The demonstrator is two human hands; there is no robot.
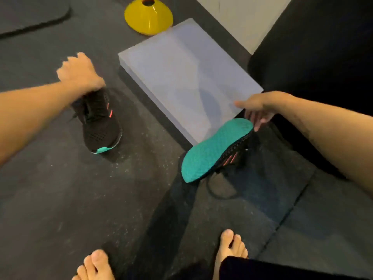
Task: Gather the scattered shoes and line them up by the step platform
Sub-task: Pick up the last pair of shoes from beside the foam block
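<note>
head view, left hand (79, 72) gripping heel of upright black sneaker (101, 122), toe toward the camera, left of grey step platform (181, 73), right hand (260, 110) pinching heel of tilted sneaker (216, 150), teal sole up, by platform's near corner

One black knit shoe (101, 120) with pink side stripes and a teal sole edge stands upright on the dark floor just left of the step platform (187, 77), toe pointing toward the camera. The second shoe (217, 150) is tipped on its side at the platform's near corner, teal sole facing up and left, its black lace trailing loose on the floor. The platform is a pale grey-lilac rectangular slab lying flat.
</note>
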